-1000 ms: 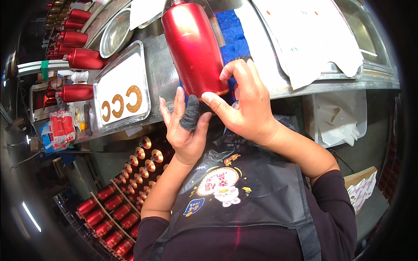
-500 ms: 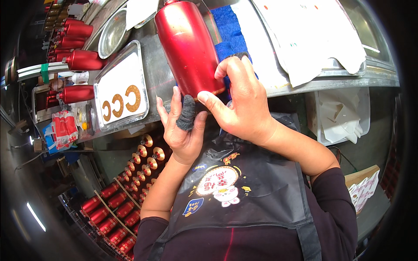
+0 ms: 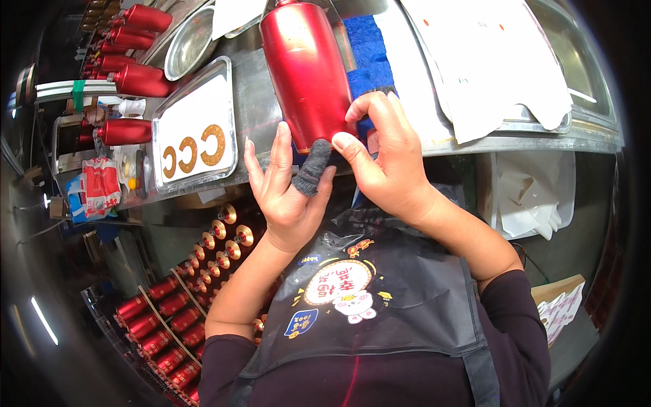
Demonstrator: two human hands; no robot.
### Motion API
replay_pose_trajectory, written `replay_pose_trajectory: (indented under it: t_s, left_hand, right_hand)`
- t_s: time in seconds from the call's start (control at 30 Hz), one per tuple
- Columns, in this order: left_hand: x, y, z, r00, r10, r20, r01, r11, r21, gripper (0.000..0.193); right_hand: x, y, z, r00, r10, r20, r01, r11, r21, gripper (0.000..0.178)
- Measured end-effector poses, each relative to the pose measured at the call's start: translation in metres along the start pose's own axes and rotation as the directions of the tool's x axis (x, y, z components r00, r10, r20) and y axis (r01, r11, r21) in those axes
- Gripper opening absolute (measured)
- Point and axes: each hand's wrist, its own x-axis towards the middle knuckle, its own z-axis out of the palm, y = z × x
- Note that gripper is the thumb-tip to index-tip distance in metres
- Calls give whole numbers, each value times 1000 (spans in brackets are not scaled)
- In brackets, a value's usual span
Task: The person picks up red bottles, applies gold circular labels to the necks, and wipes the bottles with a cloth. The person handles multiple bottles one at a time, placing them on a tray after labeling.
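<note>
Basically, a red bottle lies at the upper middle of the view, base toward the person, neck running up to the top edge, over a blue cloth on the metal counter. Left hand: fingers spread, grip wide, nothing enclosed; the index finger in a grey finger sleeve reaches the base edge, thumb well off the bottle. Right hand: thumb tip at the base edge, curled index against the side near the same corner, narrow gap between them; can't tell if they squeeze or just rest there. Whether anything supports the neck, can't tell.

Handling, my guess: hard, stiff body, no give under a pinch. Probably some weight to it, glass or the like, so corner fingertips alone look too little for lifting. Shiny coat, likely slippery for bare skin and easy to smudge or scratch; the sleeve should drag less. Rounded sides could roll, though the cloth probably damps that. Best hold: one palm round the body's middle, other hand steadying the base; neck is thin, poor for carrying. Nearby left: clear tray with gold C-shaped pieces, thin and perhaps bendable, better taken by the edges.
</note>
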Motion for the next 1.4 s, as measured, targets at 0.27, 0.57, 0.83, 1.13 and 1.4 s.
replay_pose_trajectory:
  t_s: [0.27,0.57,0.83,1.13,1.4]
  left_hand:
    - [5,-4,-3,999,47,-6,-47,997,63,37]
    - [17,-3,-10,992,127,20,-129,978,164,37]
    - [41,5,-10,983,178,38,-182,951,251,30]
    - [34,-4,-18,998,43,-48,-43,999,8,62]
    - [57,-7,15,979,202,27,-203,972,118,66]
  right_hand:
    - [-1,5,-1,1000,4,1,-4,998,64,17]
    - [1,8,6,1000,10,-9,-9,997,72,18]
    - [-11,20,-5,988,132,80,-150,939,309,17]
    - [-19,-4,-21,966,-242,87,245,969,-22,28]
    - [-36,8,-2,973,-224,55,227,972,-59,27]
